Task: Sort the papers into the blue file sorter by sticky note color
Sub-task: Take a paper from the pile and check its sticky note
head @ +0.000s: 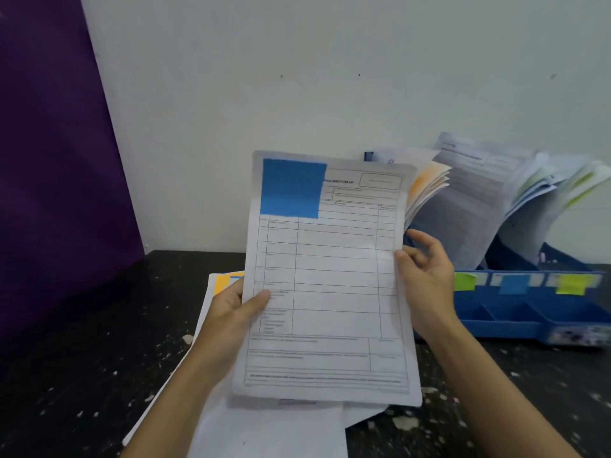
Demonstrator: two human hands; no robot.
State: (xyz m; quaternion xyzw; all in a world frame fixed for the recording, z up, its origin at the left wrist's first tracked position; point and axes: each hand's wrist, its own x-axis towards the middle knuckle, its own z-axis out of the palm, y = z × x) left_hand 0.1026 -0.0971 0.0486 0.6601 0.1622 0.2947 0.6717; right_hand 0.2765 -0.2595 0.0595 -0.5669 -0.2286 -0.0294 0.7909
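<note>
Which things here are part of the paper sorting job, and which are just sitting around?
Part of the job:
held paper with blue sticky note
left hand, right hand
blue file sorter with colour tabs
paper pile on the table

Just around:
purple board
white wall

White wall [330, 77], purple panel [49, 160], speckled black table [82, 358].

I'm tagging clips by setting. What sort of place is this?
Probably an office or clerical desk. A blue file sorter with sticky-note labels holds filed papers, printed forms lie stacked on a dark table, and both hands hold a form.
</note>
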